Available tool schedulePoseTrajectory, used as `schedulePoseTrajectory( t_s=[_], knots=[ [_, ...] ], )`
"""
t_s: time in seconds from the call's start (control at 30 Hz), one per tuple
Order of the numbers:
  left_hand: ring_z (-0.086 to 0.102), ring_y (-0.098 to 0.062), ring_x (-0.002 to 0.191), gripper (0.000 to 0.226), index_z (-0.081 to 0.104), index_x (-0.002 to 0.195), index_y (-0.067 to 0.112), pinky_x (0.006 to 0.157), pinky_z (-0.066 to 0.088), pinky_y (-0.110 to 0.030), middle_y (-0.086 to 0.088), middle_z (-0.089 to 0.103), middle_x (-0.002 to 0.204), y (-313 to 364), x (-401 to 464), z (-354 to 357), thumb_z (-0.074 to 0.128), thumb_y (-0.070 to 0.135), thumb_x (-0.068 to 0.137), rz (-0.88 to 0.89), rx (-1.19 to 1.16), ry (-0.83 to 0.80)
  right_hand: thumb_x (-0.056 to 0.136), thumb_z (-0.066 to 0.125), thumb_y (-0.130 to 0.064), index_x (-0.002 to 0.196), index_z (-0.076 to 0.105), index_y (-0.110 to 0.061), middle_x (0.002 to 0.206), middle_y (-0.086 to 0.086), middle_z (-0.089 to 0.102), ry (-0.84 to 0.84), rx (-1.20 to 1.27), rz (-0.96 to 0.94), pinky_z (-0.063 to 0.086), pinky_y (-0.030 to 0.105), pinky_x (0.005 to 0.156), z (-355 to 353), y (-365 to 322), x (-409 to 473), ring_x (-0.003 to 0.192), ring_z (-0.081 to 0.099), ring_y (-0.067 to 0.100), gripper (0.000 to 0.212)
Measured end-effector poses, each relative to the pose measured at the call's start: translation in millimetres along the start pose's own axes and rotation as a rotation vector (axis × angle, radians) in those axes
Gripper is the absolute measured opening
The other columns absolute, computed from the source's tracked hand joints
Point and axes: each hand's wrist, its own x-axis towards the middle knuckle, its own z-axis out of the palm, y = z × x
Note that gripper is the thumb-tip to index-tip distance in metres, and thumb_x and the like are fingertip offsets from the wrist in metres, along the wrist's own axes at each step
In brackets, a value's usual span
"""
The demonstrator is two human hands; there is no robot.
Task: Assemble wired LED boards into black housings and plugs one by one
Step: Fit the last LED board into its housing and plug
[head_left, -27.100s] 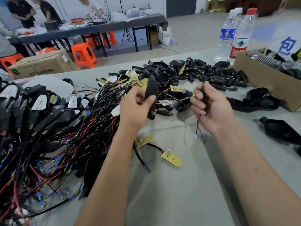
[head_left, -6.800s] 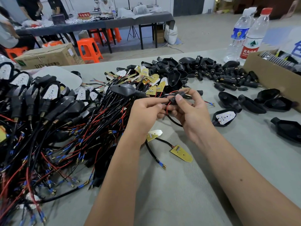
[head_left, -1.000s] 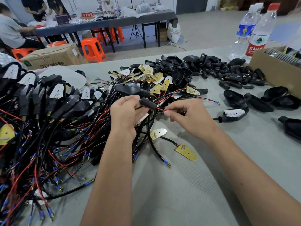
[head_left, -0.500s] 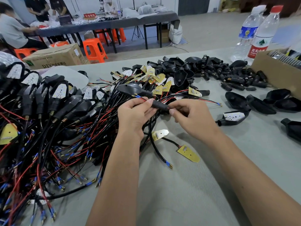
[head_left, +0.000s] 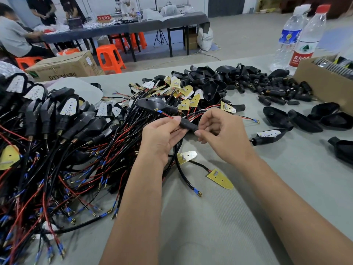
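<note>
while your left hand (head_left: pixel 162 136) pinches one end of the black plug (head_left: pixel 188 124) between thumb and fingers (head_left: pixel 174 119), your right hand (head_left: pixel 221 134) curls its fingers (head_left: pixel 199 133) narrowly round the other end, so the plug bridges both grips above the table (head_left: pixel 210 217). red and blue wires (head_left: pixel 165 113) run out of the plug just beyond your left fingers. an assembled black housing (head_left: pixel 150 103) sits on the wire pile just past your left fingertips; two loose yellow led boards (head_left: pixel 219 178) lie below your wrists.
</note>
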Motion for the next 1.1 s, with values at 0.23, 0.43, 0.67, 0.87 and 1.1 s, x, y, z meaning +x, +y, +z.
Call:
schedulePoseTrajectory(
  t_s=[0.23, 0.43, 0.67, 0.87, 1.1],
  knots=[
    [0.078, -0.031, 0.091, 0.006, 0.072, 0.095, -0.004, 0.075, 0.063, -0.027, -0.02, 0.078, 0.093, 3.3, -2.8, -2.1, 0.069, 0.0, 0.094, 0.031, 0.041, -0.057, 0.082, 0.085, -0.026, 0.108, 0.075, -0.021, 0.089, -0.007, 0.063, -0.056, -0.263, -0.104, 0.044, 0.019, 0.069, 4.9, 4.1, 2.1, 0.079, 0.057, 0.009, 0.028],
    [0.078, -0.028, 0.081, 0.017, 0.075, 0.092, 0.0, 0.068, 0.061, -0.024, -0.015, 0.078, 0.089, 9.3, -1.8, -1.3, 0.064, 0.01, 0.1, 0.133, 0.094, 0.047, 0.086, 0.081, -0.024, 0.099, 0.079, -0.024, 0.086, -0.011, 0.059, 0.013, -0.379, -0.096, 0.04, 0.022, 0.07, 4.1, 7.4, 5.4, 0.078, 0.051, 0.004, 0.013],
    [0.075, -0.016, 0.07, 0.021, 0.072, 0.086, 0.002, 0.068, 0.061, -0.023, -0.006, 0.075, 0.074, 29.4, 3.0, -28.7, 0.062, 0.011, 0.102, 0.298, -0.042, 0.29, 0.08, 0.084, -0.041, 0.088, 0.077, -0.027, 0.082, -0.01, 0.059, -0.029, -0.735, -0.079, 0.034, 0.033, 0.071, -8.1, 12.2, 6.5, 0.087, 0.049, 0.018, 0.017],
    [0.076, -0.016, 0.073, 0.02, 0.07, 0.085, 0.001, 0.078, 0.062, -0.028, -0.009, 0.074, 0.078, 28.2, 4.1, -28.8, 0.062, 0.008, 0.102, 0.278, -0.119, 0.28, 0.079, 0.084, -0.041, 0.088, 0.073, -0.032, 0.08, -0.017, 0.061, -0.119, -0.649, -0.024, 0.039, 0.029, 0.065, -1.8, 13.2, -0.9, 0.083, 0.057, 0.01, 0.016],
    [0.076, -0.021, 0.075, 0.017, 0.072, 0.087, -0.002, 0.075, 0.06, -0.024, -0.009, 0.074, 0.08, 31.6, 4.3, -34.5, 0.065, 0.006, 0.1, 0.347, -0.152, 0.385, 0.08, 0.085, -0.036, 0.095, 0.078, -0.03, 0.084, -0.014, 0.071, -0.148, -0.62, -0.027, 0.047, 0.029, 0.074, -12.0, 14.1, 6.7, 0.084, 0.062, 0.011, 0.017]
  ],
)
